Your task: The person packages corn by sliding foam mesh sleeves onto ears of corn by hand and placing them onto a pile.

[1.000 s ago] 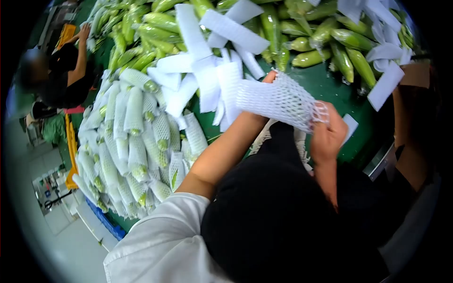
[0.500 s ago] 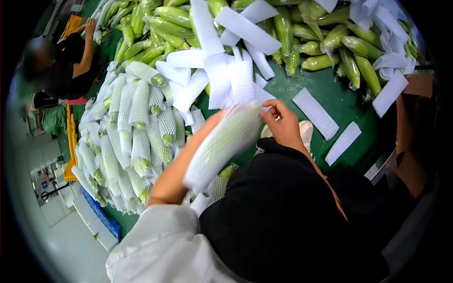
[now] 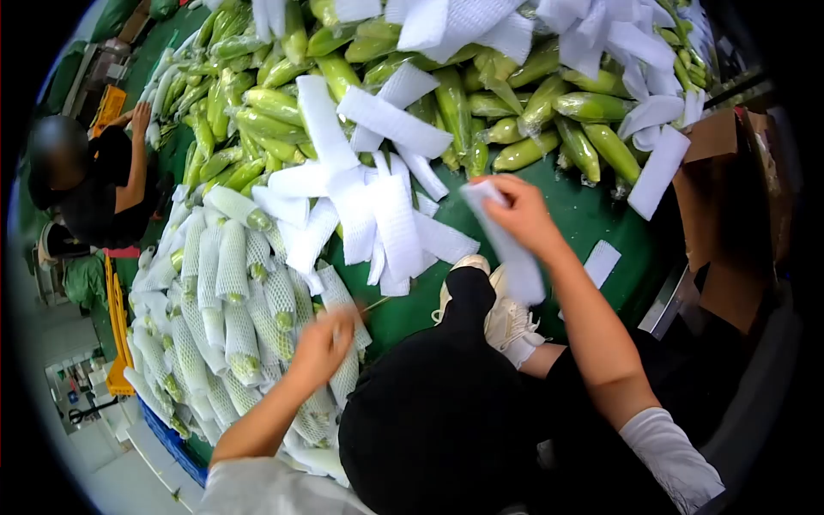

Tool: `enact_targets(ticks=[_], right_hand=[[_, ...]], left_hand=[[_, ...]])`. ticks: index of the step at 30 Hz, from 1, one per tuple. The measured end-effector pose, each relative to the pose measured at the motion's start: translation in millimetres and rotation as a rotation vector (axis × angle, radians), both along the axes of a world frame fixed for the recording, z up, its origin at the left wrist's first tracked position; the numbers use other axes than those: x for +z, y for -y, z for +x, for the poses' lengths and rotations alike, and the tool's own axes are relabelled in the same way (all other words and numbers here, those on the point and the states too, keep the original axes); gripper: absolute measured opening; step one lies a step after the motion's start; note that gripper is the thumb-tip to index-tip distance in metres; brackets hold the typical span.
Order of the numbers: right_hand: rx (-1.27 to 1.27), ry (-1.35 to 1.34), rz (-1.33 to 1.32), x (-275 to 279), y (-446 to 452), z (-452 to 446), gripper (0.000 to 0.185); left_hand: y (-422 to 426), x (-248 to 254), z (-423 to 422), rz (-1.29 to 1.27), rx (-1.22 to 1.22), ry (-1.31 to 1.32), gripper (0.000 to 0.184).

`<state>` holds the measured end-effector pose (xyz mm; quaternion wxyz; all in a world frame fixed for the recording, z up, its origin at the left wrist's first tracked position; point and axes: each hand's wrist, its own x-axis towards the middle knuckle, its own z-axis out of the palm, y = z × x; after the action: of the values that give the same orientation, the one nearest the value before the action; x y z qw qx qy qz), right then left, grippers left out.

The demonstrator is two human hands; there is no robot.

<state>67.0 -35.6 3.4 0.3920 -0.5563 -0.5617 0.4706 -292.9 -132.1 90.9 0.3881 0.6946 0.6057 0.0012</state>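
Observation:
My right hand (image 3: 522,216) pinches one end of a white foam net sleeve (image 3: 506,245), which hangs down flat and slightly blurred above my shoes. Over the near edge of a pile of corn ears in foam net sleeves (image 3: 245,296) is my left hand (image 3: 326,342). Motion smears its fingers, which look curled, and no corn ear shows in it. Loose foam sleeves (image 3: 396,227) lie heaped in front of me. Behind them are many green corn ears wrapped in clear plastic (image 3: 275,105).
A person (image 3: 107,176) in dark clothes works at the far left. Beside the netted pile run a yellow crate (image 3: 118,335) and a blue edge (image 3: 163,429). Cardboard boxes (image 3: 712,197) stand at the right. More foam sleeves (image 3: 601,262) lie on the green floor (image 3: 549,172).
The netted corn ear has left my hands. My left hand has moved left to the netted pile. My right hand has picked up a flat foam sleeve, and the view has shifted.

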Motion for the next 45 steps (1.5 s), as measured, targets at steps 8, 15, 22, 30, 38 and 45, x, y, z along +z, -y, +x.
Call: enact_targets(ticks=[8,15,22,30,38,45], right_hand=[[-0.017,-1.23,-0.285,59,2,12,0.031],[-0.501,-0.649,0.07,-18,-6,81,0.015],[-0.27,0.952,0.146,23,-47,159,0.029],[-0.194,1.193,0.094,56,-95,140,0.063],[-0.136,-0.19,-0.03,98,33,6,0.054],[-0.088,0.567,0.276,52,24,28,0.018]], left_hand=[[-149,-34,256,-0.134,0.166,1.519,0.068],[-116,-120,337,-0.351,0.365,1.384,0.049],[-204,-93,331,-0.625,0.508,1.506,0.021],[-211,-151,319,-0.873,0.626,1.333,0.03],[-153,-108,171,-0.363,0.028,1.321,0.043],[-63,-91,148,-1.024,0.456,0.877,0.059]])
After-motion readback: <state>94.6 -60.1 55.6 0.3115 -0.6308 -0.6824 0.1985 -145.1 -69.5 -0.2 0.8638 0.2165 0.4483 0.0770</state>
